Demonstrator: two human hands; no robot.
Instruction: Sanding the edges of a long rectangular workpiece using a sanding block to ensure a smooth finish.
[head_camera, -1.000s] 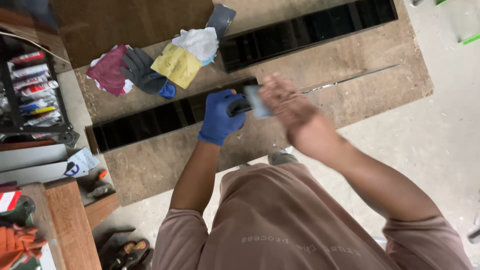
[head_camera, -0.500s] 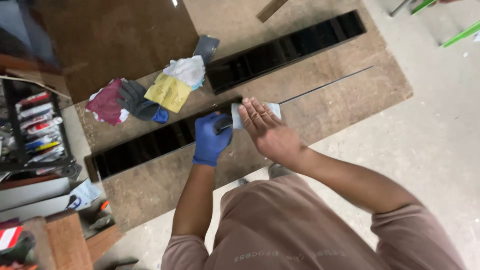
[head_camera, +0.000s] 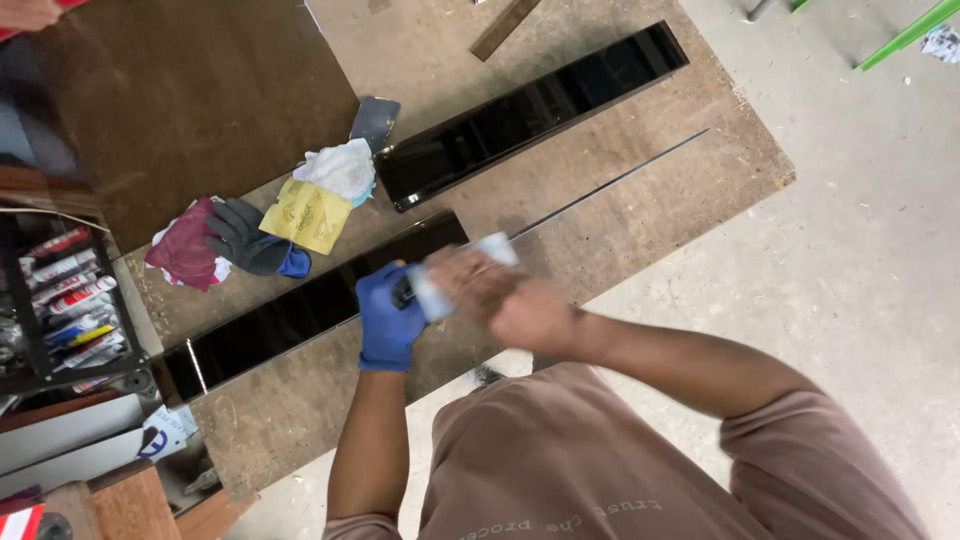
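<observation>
A long glossy black panel (head_camera: 290, 320) is being kept lying flat across a rough brown chipboard worktop (head_camera: 640, 215), running from the lower left up toward the middle of the view. Its upper end is being gripped by the left hand (head_camera: 385, 315), which is covered by a blue rubber glove and is curled closed around the panel's edge together with a small dark object that cannot be made out. A pale, whitish piece of cloth or paper (head_camera: 445, 285) is being pressed against that same end of the panel by the bare right hand (head_camera: 505, 300); this hand is being blurred by motion, so how far the fingers are being closed cannot be told, though the pale piece is being held under or between them. The two hands are touching or nearly touching each other at the panel's end.

A second glossy black panel (head_camera: 530, 115) is being left lying farther up on the worktop, apart from the first and roughly parallel to it. A thin metal strip (head_camera: 610, 185) is lying between the two, just beyond the right hand. Beside the near end of the second panel, a heap of rags (head_camera: 265, 225) is being kept: maroon, yellow, white and blue cloths with a dark grey glove. At the left edge, a black rack of tubes (head_camera: 60, 290) is standing beside the worktop.
</observation>
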